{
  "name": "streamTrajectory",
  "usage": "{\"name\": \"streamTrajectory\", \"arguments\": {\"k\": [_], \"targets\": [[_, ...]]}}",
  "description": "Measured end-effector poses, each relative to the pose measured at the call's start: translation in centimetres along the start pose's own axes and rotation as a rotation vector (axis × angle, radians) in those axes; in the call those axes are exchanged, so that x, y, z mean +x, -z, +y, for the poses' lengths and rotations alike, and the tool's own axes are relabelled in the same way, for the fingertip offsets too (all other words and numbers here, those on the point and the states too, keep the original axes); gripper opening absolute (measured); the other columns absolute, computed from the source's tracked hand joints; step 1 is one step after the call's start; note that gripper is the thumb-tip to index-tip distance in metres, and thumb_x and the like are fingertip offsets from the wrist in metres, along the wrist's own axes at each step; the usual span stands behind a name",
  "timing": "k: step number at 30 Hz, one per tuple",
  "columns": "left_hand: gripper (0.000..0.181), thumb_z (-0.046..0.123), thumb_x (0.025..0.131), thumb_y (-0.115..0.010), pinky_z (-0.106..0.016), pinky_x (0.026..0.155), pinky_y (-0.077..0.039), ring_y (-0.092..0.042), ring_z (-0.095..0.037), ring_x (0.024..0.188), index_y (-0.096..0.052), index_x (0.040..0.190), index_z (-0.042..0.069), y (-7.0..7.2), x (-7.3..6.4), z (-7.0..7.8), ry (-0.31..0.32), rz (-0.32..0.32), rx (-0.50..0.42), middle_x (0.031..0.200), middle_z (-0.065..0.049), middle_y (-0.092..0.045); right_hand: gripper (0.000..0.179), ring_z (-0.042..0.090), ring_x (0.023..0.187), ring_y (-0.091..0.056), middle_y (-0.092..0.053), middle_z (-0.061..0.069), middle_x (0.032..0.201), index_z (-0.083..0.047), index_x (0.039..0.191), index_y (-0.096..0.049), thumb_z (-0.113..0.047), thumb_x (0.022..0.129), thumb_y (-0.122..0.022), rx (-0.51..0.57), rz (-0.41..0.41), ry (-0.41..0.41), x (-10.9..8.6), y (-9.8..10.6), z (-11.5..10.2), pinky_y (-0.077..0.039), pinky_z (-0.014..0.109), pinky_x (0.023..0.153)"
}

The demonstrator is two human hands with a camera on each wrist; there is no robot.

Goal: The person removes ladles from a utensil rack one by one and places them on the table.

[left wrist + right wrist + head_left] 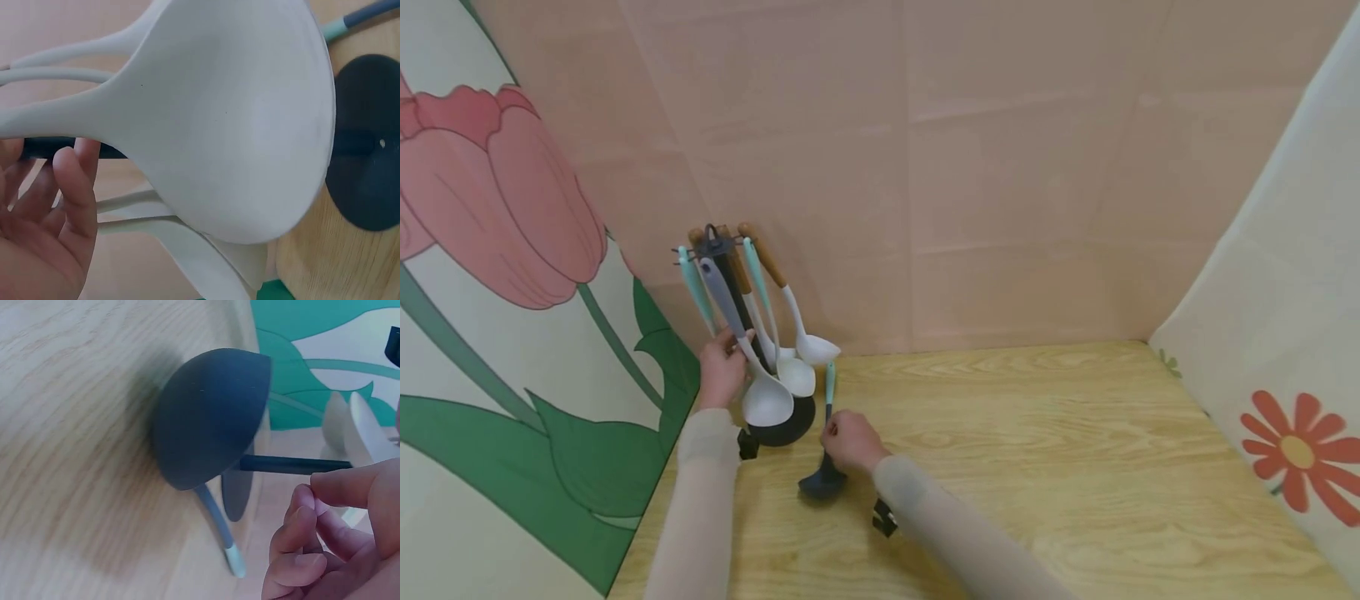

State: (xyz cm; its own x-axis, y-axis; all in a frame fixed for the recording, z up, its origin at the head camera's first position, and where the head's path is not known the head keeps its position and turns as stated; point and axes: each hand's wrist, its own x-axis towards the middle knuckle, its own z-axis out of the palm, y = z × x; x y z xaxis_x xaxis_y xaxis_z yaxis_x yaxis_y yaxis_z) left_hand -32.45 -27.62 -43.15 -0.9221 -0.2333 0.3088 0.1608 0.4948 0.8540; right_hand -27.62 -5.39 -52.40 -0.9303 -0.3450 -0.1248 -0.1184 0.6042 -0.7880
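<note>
My left hand [721, 373] is at the left of a black utensil stand [782, 425]; in the left wrist view its fingers [78, 181] curl round the dark upright pole [47, 147]. Close before that hand hangs a white ladle [767, 402] with a grey-purple handle. A dark ladle [823, 481] with a mint handle end lies on the table in front of the stand. My right hand [853, 440] is over its handle in the head view. From the right wrist, thumb and fingertips [302, 497] meet with nothing between them, apart from the dark bowl [209, 419].
Several white-headed utensils hang around the stand, among them a wooden-handled ladle [816, 348] and a mint-handled one [796, 377]. The wood-grain table [1037, 450] stretches right. A tulip-printed sheet [497, 192] borders the left, a pinkish sheet [1000, 167] the back.
</note>
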Motion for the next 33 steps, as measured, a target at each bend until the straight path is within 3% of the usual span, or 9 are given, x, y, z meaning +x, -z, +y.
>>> {"name": "streamTrajectory", "arguments": {"k": [4, 7, 10, 12, 15, 19, 23, 26, 33], "targets": [[0.039, 0.03, 0.109, -0.037, -0.026, 0.055, -0.051, -0.055, -0.013, 0.06, -0.059, 0.107, -0.002, 0.3, -0.2, 0.2, 0.069, -0.027, -0.058, 0.095, -0.02, -0.064, 0.014, 0.011, 0.058, -0.056, -0.06, -0.003, 0.068, -0.009, 0.085, -0.07, -0.015, 0.095, -0.063, -0.015, 0.023, 0.06, -0.1, 0.3, -1.0, -0.046, 0.026, 0.053], [0.051, 0.042, 0.108, -0.023, -0.027, 0.061, -0.047, -0.053, -0.017, 0.064, -0.05, 0.095, 0.001, 0.3, -0.5, 0.7, 0.161, -0.008, -0.106, 0.082, -0.012, -0.054, 0.012, 0.01, 0.06, -0.055, -0.06, -0.003, 0.068, -0.01, 0.083, -0.069, -0.013, 0.093, -0.064, -0.031, 0.043, 0.116, -0.4, 0.6, -1.7, -0.046, 0.025, 0.055], [0.064, 0.058, 0.105, -0.019, -0.031, 0.073, -0.044, -0.055, -0.021, 0.08, -0.052, 0.102, 0.004, 0.0, -1.1, 1.2, 0.213, 0.031, -0.137, 0.093, -0.009, -0.055, 0.014, 0.009, 0.06, -0.052, -0.057, -0.004, 0.067, -0.011, 0.079, -0.068, -0.012, 0.092, -0.064, -0.048, 0.046, 0.14, -0.6, 0.7, -2.1, -0.044, 0.024, 0.055], [0.066, 0.057, 0.106, -0.023, -0.037, 0.081, -0.044, -0.056, -0.028, 0.092, -0.054, 0.111, -0.002, -0.4, -1.5, 1.5, 0.168, 0.064, -0.156, 0.103, -0.017, -0.057, 0.014, 0.009, 0.06, -0.052, -0.057, -0.005, 0.067, -0.012, 0.078, -0.068, -0.013, 0.092, -0.063, -0.055, 0.039, 0.14, -0.7, 0.6, -2.1, -0.044, 0.024, 0.054], [0.059, 0.049, 0.106, -0.04, -0.043, 0.096, -0.044, -0.056, -0.035, 0.111, -0.054, 0.131, -0.002, -1.0, -1.9, 1.8, 0.081, 0.137, -0.127, 0.125, -0.023, -0.059, 0.012, 0.009, 0.062, -0.053, -0.059, -0.005, 0.07, -0.012, 0.082, -0.07, -0.014, 0.093, -0.064, -0.051, 0.026, 0.122, -0.7, 0.6, -2.1, -0.045, 0.024, 0.056], [0.06, 0.044, 0.099, -0.058, -0.049, 0.097, -0.047, -0.058, -0.036, 0.114, -0.052, 0.139, 0.0, -1.7, -1.9, 2.0, 0.03, 0.221, -0.058, 0.13, -0.023, -0.059, 0.01, 0.009, 0.065, -0.056, -0.061, -0.004, 0.073, -0.011, 0.086, -0.072, -0.013, 0.093, -0.065, -0.057, 0.035, 0.121, -0.7, 0.6, -1.9, -0.048, 0.025, 0.058], [0.047, 0.037, 0.101, -0.054, -0.05, 0.084, -0.047, -0.058, -0.039, 0.095, -0.06, 0.128, -0.002, -1.7, -1.5, 2.0, 0.006, 0.262, -0.002, 0.111, -0.026, -0.064, 0.01, 0.009, 0.065, -0.056, -0.062, -0.004, 0.074, -0.01, 0.086, -0.073, -0.013, 0.093, -0.066, -0.066, 0.048, 0.13, -0.6, 0.7, -1.8, -0.048, 0.025, 0.06], [0.04, 0.03, 0.102, -0.049, -0.051, 0.078, -0.043, -0.057, -0.042, 0.089, -0.065, 0.119, -0.002, -1.3, -1.3, 1.8, 0.002, 0.279, -0.023, 0.102, -0.029, -0.065, 0.01, 0.009, 0.065, -0.056, -0.063, -0.004, 0.074, -0.01, 0.086, -0.073, -0.013, 0.094, -0.067, -0.065, 0.043, 0.133, -0.7, 0.8, -1.8, -0.049, 0.025, 0.059], [0.045, 0.03, 0.106, -0.037, -0.047, 0.099, -0.047, -0.065, -0.04, 0.11, -0.062, 0.125, -0.001, -0.4, -0.7, 1.1, 0.05, 0.187, -0.125, 0.123, -0.023, -0.066, 0.011, 0.009, 0.063, -0.054, -0.061, -0.004, 0.072, -0.01, 0.082, -0.072, -0.011, 0.092, -0.067, -0.063, 0.049, 0.15, -1.0, 0.8, -2.0, -0.047, 0.025, 0.057]]}}
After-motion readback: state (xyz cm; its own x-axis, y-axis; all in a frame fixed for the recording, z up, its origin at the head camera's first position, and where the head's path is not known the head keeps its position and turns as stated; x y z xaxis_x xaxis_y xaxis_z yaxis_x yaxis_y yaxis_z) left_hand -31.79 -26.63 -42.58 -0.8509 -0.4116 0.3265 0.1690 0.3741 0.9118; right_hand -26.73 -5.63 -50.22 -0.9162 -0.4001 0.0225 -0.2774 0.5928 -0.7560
